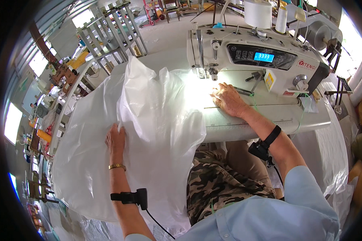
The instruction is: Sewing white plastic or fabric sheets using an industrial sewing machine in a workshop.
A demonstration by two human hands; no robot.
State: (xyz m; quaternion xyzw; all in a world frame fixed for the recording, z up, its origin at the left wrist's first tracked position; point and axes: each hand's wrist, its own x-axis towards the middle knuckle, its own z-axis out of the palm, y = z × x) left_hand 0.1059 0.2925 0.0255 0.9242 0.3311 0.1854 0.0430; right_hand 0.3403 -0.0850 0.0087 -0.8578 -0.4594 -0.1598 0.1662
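Observation:
A large, shiny white plastic-like sheet (161, 120) lies in folds over the table to the left of a white sewing machine (245, 52), and its right part reaches the lit needle area. My left hand (116, 140) is closed at a fold of the sheet, its fingertips partly hidden by the material. Just below and right of the presser foot (203, 73), my right hand (228, 99) rests on the machine bed with fingers bent but apart. Strong glare hides the sheet's edge near those fingertips. No object shows in the right hand.
A thread cone (258, 14) stands above the machine, and a handwheel (300, 82) sits at its right. Along the bed's front edge runs a ruler scale (249, 125). A grey slatted rack (112, 34) stands beyond the table, far left. Camouflage cloth (225, 176) covers my lap.

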